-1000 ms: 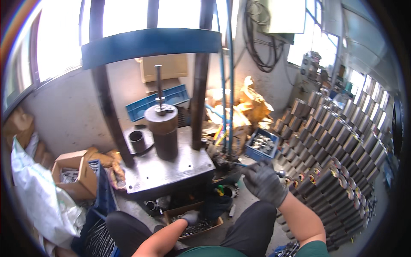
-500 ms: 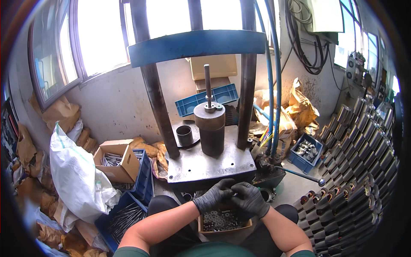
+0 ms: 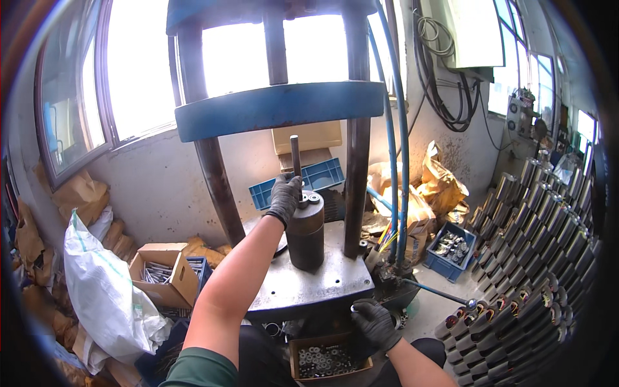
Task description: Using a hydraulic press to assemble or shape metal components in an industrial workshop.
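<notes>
My left hand (image 3: 284, 198), in a dark grey glove, reaches up to the press, its fingers closed at the lower part of an upright metal rod (image 3: 296, 155). The rod stands on top of a dark steel cylinder (image 3: 306, 242); the glove hides its base. A small bearing-like ring (image 3: 314, 198) lies on the cylinder's top, beside my fingers. My right hand (image 3: 376, 326), gloved too, is low in front of the press plate (image 3: 329, 284). It pinches a small shiny metal ring (image 3: 354, 309). Below sits a shallow box (image 3: 335, 376) of small rings and washers.
The press's blue crossbeam (image 3: 280, 108) spans above my left hand between dark columns. A lever with a ball end (image 3: 472, 303) sticks out at right. Stacked metal tubes (image 3: 516, 258) fill the right side. A carton of rods (image 3: 180, 277) and a white sack (image 3: 103, 290) stand left.
My hands were together above the box. The left has gone up and forward to the rod; the right has stayed low, now apart, with a ring showing. The view has tilted up.
</notes>
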Demonstrator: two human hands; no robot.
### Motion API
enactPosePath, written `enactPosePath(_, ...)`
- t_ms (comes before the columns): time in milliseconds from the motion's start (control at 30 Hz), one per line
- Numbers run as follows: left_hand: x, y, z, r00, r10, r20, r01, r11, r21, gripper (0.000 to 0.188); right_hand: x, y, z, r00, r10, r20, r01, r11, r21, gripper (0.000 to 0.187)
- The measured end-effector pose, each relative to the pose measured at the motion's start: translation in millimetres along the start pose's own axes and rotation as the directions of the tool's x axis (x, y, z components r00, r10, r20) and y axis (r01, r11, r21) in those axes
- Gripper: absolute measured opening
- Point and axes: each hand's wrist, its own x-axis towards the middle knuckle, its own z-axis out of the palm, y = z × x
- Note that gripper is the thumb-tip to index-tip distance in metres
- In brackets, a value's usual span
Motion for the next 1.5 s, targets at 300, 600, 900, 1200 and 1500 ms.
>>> enactPosePath(300, -10.6, 7.3, 9.9, 0.991, -0.007, 0.132, -0.073, 0.804, 0.590, 0.049, 2.7, 14.7, 0.0, 1.000, -0.008, 0.026, 0.012, 0.988, -0.157, 0.021)
enactPosePath(600, -19.9, 3.4, 3.3, 0.988, 0.066, 0.136, -0.133, 0.807, 0.576, 0.035, 222.5, -58.9, 26.1, 0.940, -0.320, -0.116, 0.294, 0.936, -0.195, 0.021)
enactPosePath(900, -24.6, 1.4, 6.1, 0.984, 0.093, 0.150, -0.161, 0.818, 0.552, 0.034, 333.6, -46.5, 64.9, 0.995, -0.097, -0.017, 0.071, 0.820, -0.567, 0.035)
enactPosePath(1200, -18.9, -43.8, 9.7, 0.878, 0.477, -0.037, -0.448, 0.793, -0.413, 0.025, 322.0, -48.5, 76.1, 0.980, -0.167, -0.108, 0.087, 0.847, -0.524, 0.036)
enactPosePath(1500, -18.6, -24.8, -0.2, 0.966, 0.211, 0.152, -0.132, 0.902, -0.410, 0.016, 320.4, -50.7, 69.1, 0.981, -0.145, -0.125, 0.071, 0.881, -0.467, 0.046)
